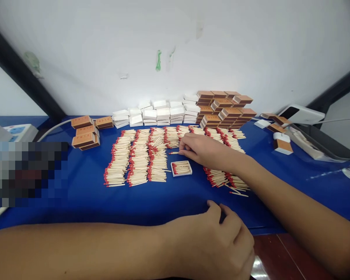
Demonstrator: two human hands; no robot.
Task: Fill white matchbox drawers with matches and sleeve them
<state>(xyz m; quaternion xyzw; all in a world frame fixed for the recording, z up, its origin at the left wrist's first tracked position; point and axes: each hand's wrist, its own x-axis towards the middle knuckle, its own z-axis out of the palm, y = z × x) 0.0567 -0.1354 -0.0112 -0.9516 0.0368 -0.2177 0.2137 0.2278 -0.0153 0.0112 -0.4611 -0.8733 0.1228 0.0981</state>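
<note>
My right hand (205, 151) is closed in a pinch among the rows of matches, just behind a small white matchbox tray. A single match (173, 153) pokes out to the left from its fingertips. The tray (181, 174) lies on the blue table and holds several red-headed matches side by side, heads to the left. My left hand (212, 241) is at the table's near edge, its back toward me and its fingers curled; the palm is hidden. Loose matches (138, 157) lie in bundled rows left of the tray, with more matches (217, 177) to its right, partly behind my right forearm.
Stacked white trays (157, 113) and brown matchbox sleeves (226, 111) line the wall. More brown boxes (86, 134) stand at left, near a power strip (21, 132). At right are a white device (299, 114) and a dark tray (326, 142).
</note>
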